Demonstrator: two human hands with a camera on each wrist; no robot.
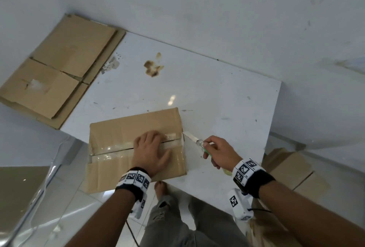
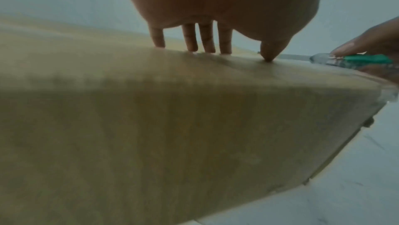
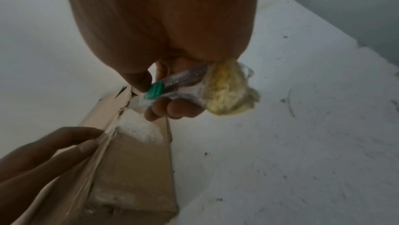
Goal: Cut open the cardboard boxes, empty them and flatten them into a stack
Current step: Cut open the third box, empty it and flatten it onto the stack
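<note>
One taped cardboard box (image 1: 136,148) on white desk (image 1: 217,92); left hand (image 1: 151,151) fingers spread flat atop; right hand (image 1: 219,152) grips green-handled knife (image 1: 195,141).

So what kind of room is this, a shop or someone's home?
Hard to say; probably a plain back room or storeroom. A stained white table stands against bare white walls, flattened cardboard is stacked nearby, and more boxes wait beside the table.

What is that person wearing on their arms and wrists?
Both forearms are bare. Each wrist has a black band topped with white tiles printed in black square codes. A white block with another code hangs under each wrist, trailing a thin black cable.
</note>
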